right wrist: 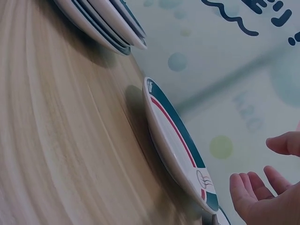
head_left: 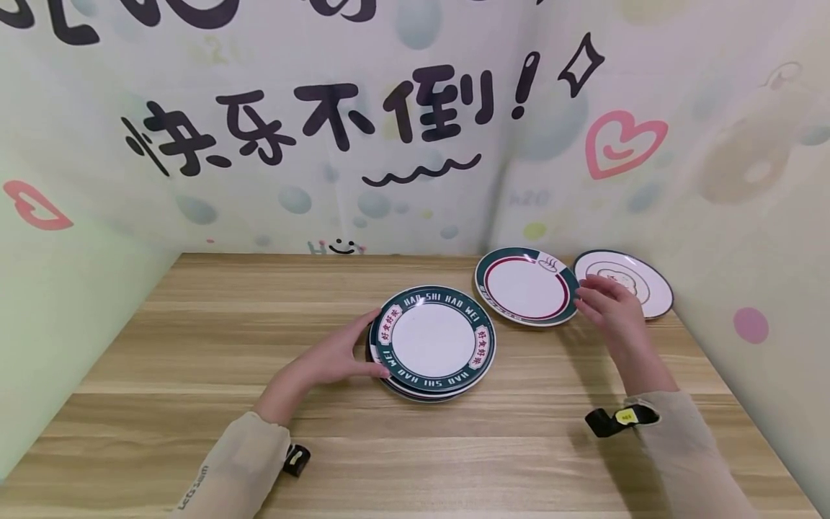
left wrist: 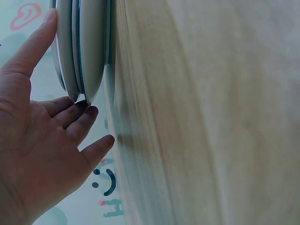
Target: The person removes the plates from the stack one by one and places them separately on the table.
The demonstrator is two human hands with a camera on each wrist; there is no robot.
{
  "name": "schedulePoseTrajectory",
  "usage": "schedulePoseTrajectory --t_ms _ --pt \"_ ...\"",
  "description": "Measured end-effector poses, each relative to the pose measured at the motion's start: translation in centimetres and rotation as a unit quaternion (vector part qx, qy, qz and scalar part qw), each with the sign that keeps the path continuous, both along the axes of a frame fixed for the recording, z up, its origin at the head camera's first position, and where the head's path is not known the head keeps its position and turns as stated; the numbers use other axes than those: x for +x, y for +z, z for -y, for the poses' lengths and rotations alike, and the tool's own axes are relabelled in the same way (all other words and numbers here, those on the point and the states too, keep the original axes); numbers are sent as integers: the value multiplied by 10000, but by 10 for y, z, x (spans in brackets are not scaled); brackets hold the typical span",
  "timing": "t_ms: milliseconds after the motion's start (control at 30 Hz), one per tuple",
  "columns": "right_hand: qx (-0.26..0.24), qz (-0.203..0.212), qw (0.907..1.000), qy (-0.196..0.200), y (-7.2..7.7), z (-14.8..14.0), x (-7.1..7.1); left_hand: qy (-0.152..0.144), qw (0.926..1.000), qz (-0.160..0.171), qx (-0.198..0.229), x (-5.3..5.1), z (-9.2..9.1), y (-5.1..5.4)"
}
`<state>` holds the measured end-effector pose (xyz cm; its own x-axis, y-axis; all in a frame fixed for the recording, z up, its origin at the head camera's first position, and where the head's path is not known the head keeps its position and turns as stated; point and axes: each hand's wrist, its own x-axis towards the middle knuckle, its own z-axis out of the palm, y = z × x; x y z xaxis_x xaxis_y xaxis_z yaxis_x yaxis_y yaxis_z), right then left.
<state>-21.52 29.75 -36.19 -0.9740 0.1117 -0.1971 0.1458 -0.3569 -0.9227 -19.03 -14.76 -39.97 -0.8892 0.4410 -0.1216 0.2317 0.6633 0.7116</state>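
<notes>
A stack of plates (head_left: 434,339) stands in the middle of the table, its top plate green-rimmed with lettering. My left hand (head_left: 329,357) is at the stack's left side, thumb and fingers spread along the rims. In the left wrist view, the thumb and some fingertips touch the stacked plates (left wrist: 91,47), with the palm apart from them. A plate with a green rim and red ring (head_left: 527,287) lies to the right. Over the table, near that plate's right edge, is my right hand (head_left: 612,317), holding nothing, its fingers loosely bent. The right wrist view shows a gap between that hand and the plate (right wrist: 171,145).
A white plate with a dark thin rim (head_left: 655,295) lies at the back right, partly hidden by the right hand and neighbouring plate. Behind the wooden table (head_left: 227,317) rises a printed wall cloth (head_left: 259,209). Another wall (head_left: 746,274) bounds the right side.
</notes>
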Motion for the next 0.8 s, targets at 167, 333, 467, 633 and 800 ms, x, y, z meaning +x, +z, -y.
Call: schedulePoseTrajectory --t_ms 167,333,467,633,800 --pt "406 104 9991 77 0 8 -1 -9 10000 -6 -5 0 0 0" --pt "542 110 9983 156 -1 16 -1 12 10000 31 -8 0 0 0" --pt "821 43 9963 239 -4 21 -1 22 10000 51 -9 1 0 0" --pt "828 -234 9957 342 -7 27 0 10 10000 47 -9 0 0 1" --pt "1277 -139 9908 432 -7 34 2 -23 10000 -3 10 0 0 2"
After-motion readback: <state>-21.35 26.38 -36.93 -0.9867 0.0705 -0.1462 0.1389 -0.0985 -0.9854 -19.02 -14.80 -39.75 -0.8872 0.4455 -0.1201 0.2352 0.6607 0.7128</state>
